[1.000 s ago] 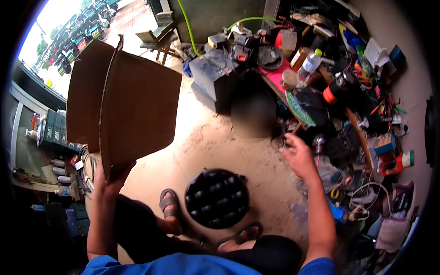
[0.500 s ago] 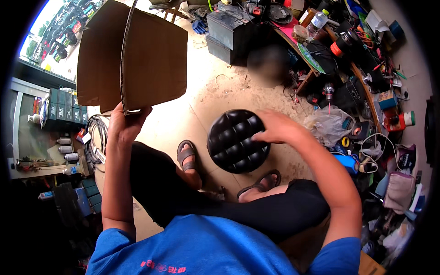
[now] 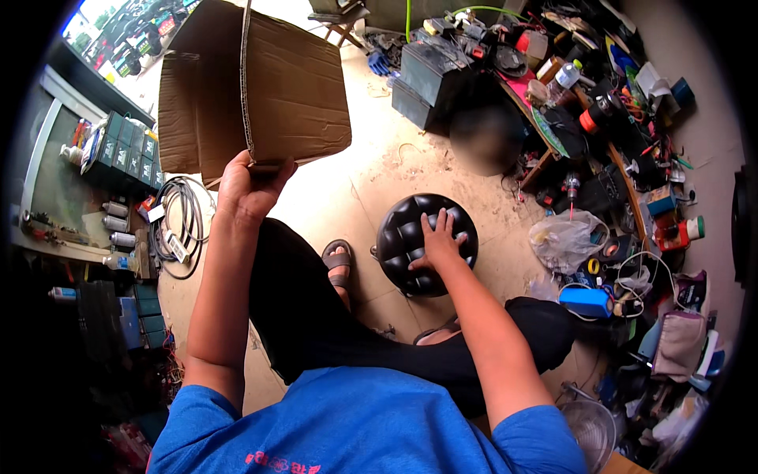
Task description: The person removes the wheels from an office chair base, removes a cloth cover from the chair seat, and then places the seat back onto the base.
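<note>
Being held aloft at its lower edge by the closed left hand (image 3: 245, 194), the folded brown corrugated cardboard (image 3: 296, 95) is probably light, bendable, and best gripped there. The right hand (image 3: 439, 246) is spread, empty, over the round black padded stool (image 3: 401, 229).

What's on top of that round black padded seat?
The right hand rests spread on the round black padded seat. The patch under its palm is covered and can't be seen.
</note>
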Demonstrator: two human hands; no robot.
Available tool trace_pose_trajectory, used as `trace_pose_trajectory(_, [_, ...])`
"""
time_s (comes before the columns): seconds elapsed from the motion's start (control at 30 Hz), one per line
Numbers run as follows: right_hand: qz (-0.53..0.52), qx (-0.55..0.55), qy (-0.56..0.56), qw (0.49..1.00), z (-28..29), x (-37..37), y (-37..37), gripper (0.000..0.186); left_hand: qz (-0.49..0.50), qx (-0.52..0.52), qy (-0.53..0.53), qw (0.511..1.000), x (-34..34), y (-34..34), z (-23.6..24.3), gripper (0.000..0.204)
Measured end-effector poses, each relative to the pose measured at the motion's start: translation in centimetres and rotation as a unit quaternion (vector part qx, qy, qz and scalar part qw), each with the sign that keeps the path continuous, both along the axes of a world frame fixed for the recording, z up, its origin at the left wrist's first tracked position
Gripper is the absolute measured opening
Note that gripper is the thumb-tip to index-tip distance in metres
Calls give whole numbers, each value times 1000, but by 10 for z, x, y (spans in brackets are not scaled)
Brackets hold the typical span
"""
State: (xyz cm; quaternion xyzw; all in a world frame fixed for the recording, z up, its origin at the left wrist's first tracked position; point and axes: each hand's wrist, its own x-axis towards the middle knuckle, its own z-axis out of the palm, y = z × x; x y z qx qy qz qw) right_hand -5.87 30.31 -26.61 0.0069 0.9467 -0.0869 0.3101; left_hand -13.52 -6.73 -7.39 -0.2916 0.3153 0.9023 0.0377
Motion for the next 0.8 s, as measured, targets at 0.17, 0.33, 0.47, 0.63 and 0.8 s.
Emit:
trace_pose_trajectory(0.17, [36,59,67,995,10,13,-23,139,21,-48,24,998,6,-36,7,29])
trace_pose_trajectory(0.33, [214,-68,234,946,-4,69,-68,53,16,-38,10,999,-11,-73,-19,23])
trace_pose_trajectory(0.47, [186,-245,-19,951,-34,139,-112,33,1,-63,-3,998,-19,-136,-95,30])
trace_pose_trajectory(0.63, [206,-268,-282,898,-85,155,-82,35,21,-87,-68,994,-30,-125,-175,44])
trace_pose_trajectory(0.8, [158,-181,-301,923,-65,156,-80,60,-22,-145,-147,978,-3,-156,-229,45])
